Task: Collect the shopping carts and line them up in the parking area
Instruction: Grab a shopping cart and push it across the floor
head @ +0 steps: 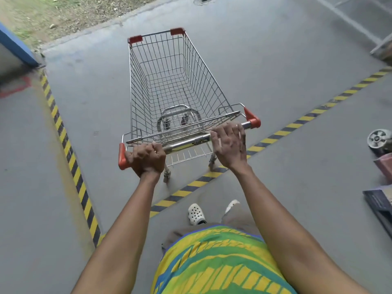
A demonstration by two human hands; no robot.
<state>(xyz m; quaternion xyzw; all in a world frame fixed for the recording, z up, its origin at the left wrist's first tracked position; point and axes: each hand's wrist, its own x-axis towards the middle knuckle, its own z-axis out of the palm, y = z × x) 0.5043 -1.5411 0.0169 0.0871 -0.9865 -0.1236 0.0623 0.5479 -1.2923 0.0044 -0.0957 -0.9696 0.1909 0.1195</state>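
An empty wire shopping cart point(169, 81) with red corner caps stands on the grey concrete in front of me, pointing away. Its chrome handle bar point(186, 143) runs across near the middle of the view, with red end caps. My left hand point(146, 158) is closed in a fist around the left end of the bar. My right hand point(230, 145) lies over the right part of the bar with its fingers spread and curled loosely over it. The cart's rear wheels stand on a yellow-and-black striped floor line point(197, 183).
A second striped line point(70, 149) runs down the left side. A blue-edged wall point(14, 47) stands at far left, grass point(63, 13) beyond the concrete. At the right edge lie a wheel point(379, 139) and dark flat objects point(379, 202). My white clog point(196, 214) is below the cart.
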